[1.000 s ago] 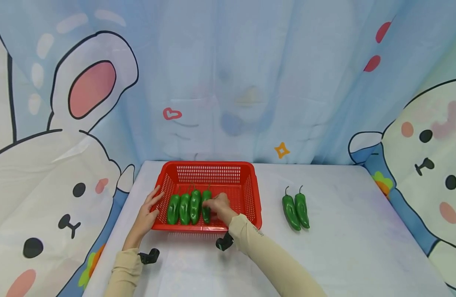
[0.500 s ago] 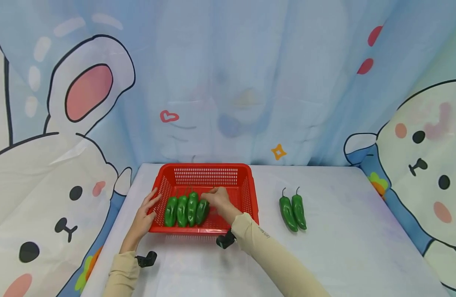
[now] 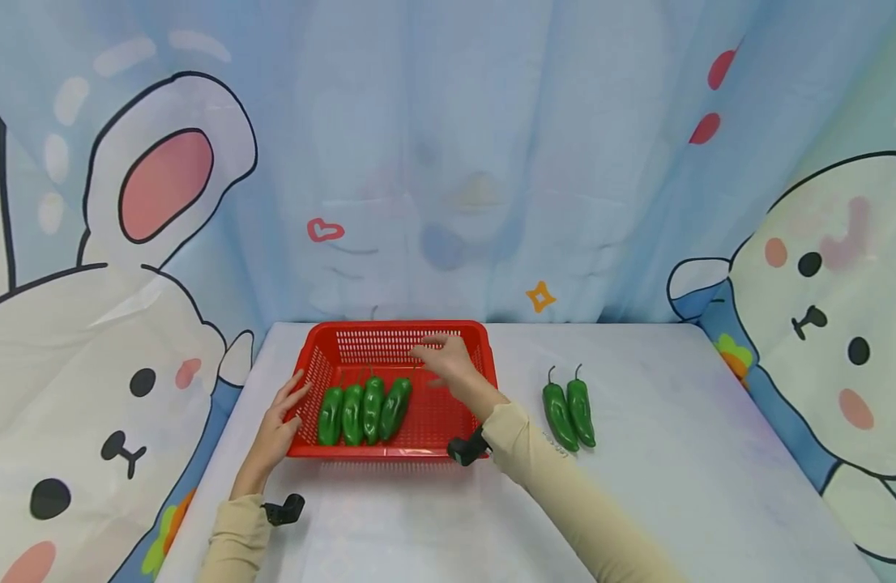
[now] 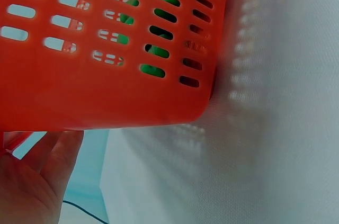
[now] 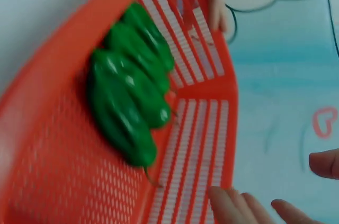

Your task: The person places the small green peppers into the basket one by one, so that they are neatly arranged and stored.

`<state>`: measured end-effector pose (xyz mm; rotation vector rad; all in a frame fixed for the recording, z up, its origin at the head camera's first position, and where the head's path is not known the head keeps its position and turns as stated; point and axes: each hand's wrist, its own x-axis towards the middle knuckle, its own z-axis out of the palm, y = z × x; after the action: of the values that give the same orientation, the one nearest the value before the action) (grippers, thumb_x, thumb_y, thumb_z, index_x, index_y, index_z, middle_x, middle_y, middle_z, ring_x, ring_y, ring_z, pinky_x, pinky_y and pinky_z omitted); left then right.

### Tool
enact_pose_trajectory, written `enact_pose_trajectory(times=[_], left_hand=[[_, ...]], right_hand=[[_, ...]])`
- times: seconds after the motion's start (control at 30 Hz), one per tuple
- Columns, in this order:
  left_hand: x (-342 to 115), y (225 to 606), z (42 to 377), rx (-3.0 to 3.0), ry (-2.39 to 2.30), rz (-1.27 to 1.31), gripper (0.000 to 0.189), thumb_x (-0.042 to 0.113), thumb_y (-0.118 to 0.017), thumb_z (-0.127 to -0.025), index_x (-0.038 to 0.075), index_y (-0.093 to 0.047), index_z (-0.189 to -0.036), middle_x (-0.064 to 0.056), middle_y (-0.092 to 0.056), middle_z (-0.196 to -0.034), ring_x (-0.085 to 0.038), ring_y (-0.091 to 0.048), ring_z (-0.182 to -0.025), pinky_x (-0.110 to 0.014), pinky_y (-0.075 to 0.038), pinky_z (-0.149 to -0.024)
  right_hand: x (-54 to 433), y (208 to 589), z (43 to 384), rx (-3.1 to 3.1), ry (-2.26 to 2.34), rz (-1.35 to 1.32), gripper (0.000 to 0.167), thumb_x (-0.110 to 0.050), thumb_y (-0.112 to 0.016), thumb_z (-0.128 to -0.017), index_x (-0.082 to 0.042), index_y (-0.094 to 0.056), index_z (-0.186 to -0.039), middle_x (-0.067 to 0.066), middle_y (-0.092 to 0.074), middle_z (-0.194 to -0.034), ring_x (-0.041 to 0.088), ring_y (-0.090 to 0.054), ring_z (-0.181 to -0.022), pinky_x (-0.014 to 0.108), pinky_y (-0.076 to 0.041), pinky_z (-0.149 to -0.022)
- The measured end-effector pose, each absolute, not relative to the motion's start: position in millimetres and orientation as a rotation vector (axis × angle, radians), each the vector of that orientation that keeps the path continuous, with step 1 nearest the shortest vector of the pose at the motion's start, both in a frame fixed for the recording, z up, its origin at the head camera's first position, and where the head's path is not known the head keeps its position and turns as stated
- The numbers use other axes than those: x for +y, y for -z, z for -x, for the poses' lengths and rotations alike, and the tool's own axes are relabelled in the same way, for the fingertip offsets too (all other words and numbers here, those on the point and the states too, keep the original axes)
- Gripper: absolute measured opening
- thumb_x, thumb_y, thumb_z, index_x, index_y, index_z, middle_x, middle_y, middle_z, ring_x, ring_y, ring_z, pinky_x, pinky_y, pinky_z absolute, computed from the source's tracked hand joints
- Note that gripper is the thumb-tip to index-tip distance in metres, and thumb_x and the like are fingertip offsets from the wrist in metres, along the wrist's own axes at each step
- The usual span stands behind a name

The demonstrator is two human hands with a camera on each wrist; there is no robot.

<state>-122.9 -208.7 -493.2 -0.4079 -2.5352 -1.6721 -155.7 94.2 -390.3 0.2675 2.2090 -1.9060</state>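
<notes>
Several green chili peppers (image 3: pixel 372 410) lie side by side in the left half of a red perforated plastic basket (image 3: pixel 390 450), stems toward the back. The rightmost pepper (image 3: pixel 395 408) leans to the right. Over the basket's right part, my right hand (image 3: pixel 458 368) is raised with thumb and fingers apart and nothing between them. My left hand (image 3: pixel 275 429) rests at the basket's left rim, its fingers fairly straight; in the left wrist view that hand (image 4: pixel 39 173) is partly hidden by the basket. The peppers (image 5: pixel 124 107) also show in the right wrist view.
Two more green chili peppers (image 3: pixel 569 411) lie side by side on the white-covered table (image 3: pixel 652 421), right of the basket. A blue curtain (image 3: pixel 462 162) with cartoon animals hangs behind the table. Each wrist carries a small black camera (image 3: pixel 283 510).
My right hand has let go of the rightmost pepper and moved up and right. That pepper, upright a second ago, now leans. My left hand stays at the rim.
</notes>
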Motion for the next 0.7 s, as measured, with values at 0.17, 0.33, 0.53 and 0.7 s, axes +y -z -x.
enact_pose_trajectory(times=[0.17,0.33,0.53,0.7], left_hand=[[-208.1,493.5,123.1,-2.532,1.667,0.392,0.059,-0.020,-0.042,-0.083,-0.011,-0.045,-0.141,-0.019,-0.023,-0.160,-0.042,-0.011,-0.147,-0.056,-0.025,-0.108],[-208.1,499.5,124.9,-2.558,1.685,0.356,0.059,-0.019,-0.042,-0.085,-0.009,-0.044,-0.143,-0.017,-0.021,-0.161,-0.039,-0.010,-0.148,-0.046,-0.027,-0.107],[-208.2,500.5,124.9,-2.579,1.680,0.347,0.059,-0.019,-0.042,-0.084,-0.010,-0.043,-0.143,-0.018,-0.020,-0.161,-0.040,-0.009,-0.148,-0.047,-0.027,-0.106],[-207.9,493.3,123.0,-2.578,1.668,0.346,0.059,-0.019,-0.041,-0.085,-0.010,-0.044,-0.143,-0.018,-0.021,-0.161,-0.040,-0.010,-0.148,-0.054,-0.028,-0.107]], right_hand=[[132.6,385.1,161.5,2.173,1.997,-0.270,0.052,-0.018,-0.062,-0.095,-0.001,-0.048,-0.142,0.020,-0.052,-0.140,0.037,-0.057,-0.122,0.050,-0.051,-0.090],[175.1,388.8,162.8,2.167,2.018,-0.341,0.055,-0.018,-0.057,-0.097,0.002,-0.041,-0.146,0.024,-0.048,-0.143,0.040,-0.054,-0.125,0.051,-0.048,-0.094],[220.2,399.5,161.2,2.221,1.935,-0.434,0.057,-0.021,-0.054,-0.099,0.004,-0.037,-0.147,0.025,-0.049,-0.143,0.041,-0.051,-0.128,0.051,-0.047,-0.096],[254.9,411.4,153.8,2.282,1.860,-0.486,0.061,-0.023,-0.055,-0.098,0.006,-0.034,-0.147,0.029,-0.043,-0.146,0.044,-0.047,-0.130,0.053,-0.044,-0.099]])
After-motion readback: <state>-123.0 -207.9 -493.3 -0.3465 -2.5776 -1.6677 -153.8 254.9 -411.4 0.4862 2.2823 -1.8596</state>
